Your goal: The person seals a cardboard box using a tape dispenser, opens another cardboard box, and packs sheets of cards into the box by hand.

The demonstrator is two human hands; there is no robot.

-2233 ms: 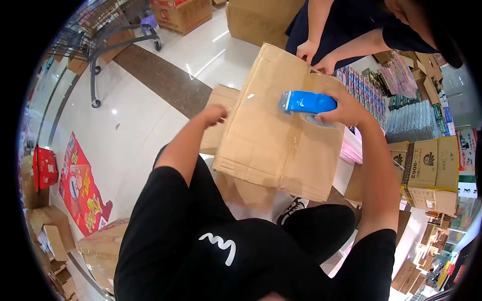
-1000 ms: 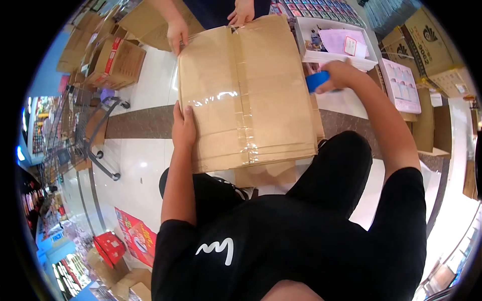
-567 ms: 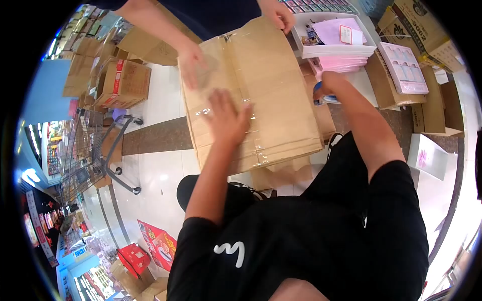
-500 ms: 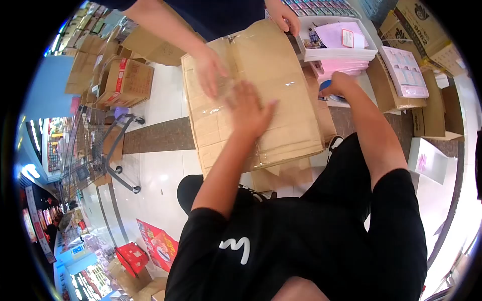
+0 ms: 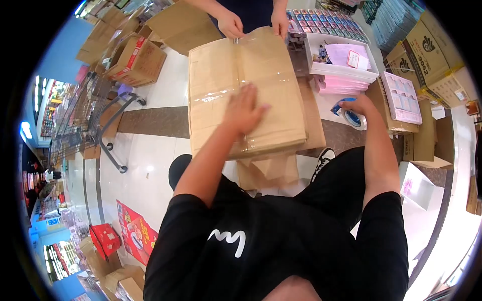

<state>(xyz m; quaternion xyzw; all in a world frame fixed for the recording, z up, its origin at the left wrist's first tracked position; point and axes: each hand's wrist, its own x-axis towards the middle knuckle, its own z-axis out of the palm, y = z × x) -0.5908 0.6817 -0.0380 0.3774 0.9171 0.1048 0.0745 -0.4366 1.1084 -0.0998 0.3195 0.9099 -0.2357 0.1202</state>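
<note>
A large cardboard carton [image 5: 273, 108] with clear tape along its top stands before me. My left hand [image 5: 245, 109] lies on it, palm down with the fingers stretched out. To the right of the carton, my right hand [image 5: 359, 104] grips a blue tape dispenser [image 5: 353, 118], its roll facing me. At the carton's far edge, a co-worker's hand [image 5: 230, 25] touches the tape end near the seam. The other hand of that person [image 5: 279, 24] is at the far right corner.
A white box [image 5: 372, 71] with pink papers stands right of the carton, near rows of small packages [image 5: 326, 24]. More cartons [image 5: 427, 42] are stacked at the far right. A wire trolley [image 5: 83, 120] and an open carton [image 5: 138, 62] stand on the left.
The co-worker's hand has moved from mid-carton to its far edge. My right hand has come out with the tape dispenser, now in plain sight. My left hand stays on the carton.
</note>
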